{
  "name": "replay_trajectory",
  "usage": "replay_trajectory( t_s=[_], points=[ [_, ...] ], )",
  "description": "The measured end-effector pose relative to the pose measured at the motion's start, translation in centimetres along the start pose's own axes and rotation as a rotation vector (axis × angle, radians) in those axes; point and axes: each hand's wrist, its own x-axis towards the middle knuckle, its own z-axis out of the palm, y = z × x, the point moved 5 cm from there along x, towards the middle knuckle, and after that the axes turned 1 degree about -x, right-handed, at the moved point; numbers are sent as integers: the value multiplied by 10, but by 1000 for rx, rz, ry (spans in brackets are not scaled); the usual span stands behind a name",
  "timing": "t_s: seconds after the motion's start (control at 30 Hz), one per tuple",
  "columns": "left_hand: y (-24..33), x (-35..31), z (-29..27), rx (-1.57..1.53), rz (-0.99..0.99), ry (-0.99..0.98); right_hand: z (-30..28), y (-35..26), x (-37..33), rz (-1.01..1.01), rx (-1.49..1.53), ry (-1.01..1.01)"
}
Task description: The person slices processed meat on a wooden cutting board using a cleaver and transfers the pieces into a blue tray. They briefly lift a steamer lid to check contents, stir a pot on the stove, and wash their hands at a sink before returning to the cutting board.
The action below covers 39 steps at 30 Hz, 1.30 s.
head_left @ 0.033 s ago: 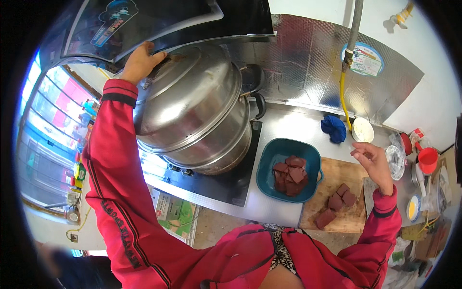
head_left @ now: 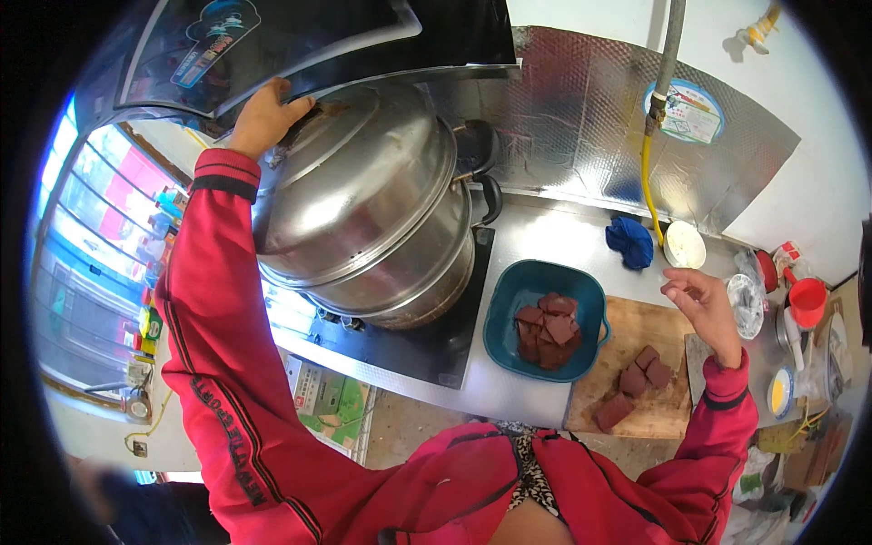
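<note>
My left hand reaches up to the top of a large steel steamer pot, its fingers closed about the dark handle of the domed lid. The lid sits over the stacked pot body on a black cooktop. My right hand hovers at the board's far right corner, fingers loosely bent and apart, holding nothing. Below it, dark reddish-brown blocks lie on a wooden cutting board. A flat grey blade rests at the board's right edge. More such pieces fill a teal basin.
A black range hood overhangs the pot, close to my left fingers. Behind the counter stand a blue cloth, a white bowl and a yellow hose. To the right are a red cup and a bowl with yellow contents.
</note>
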Motion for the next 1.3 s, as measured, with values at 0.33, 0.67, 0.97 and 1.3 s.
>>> replay_trajectory(
  t_s=[0.33, 0.67, 0.97, 1.3],
  points=[
    [17, -6, 4, 132, 3, 133, -3, 12, -17, -46, 0, 8],
    [12, -33, -38, 19, 51, 276, -15, 59, -60, 22, -33, -33],
    [127, -238, -46, -315, 56, 319, 9, 79, -55, 37, 172, -228],
    [155, -310, -9, -238, 156, 365, 53, 54, -49, 96, 118, -360]
  ],
)
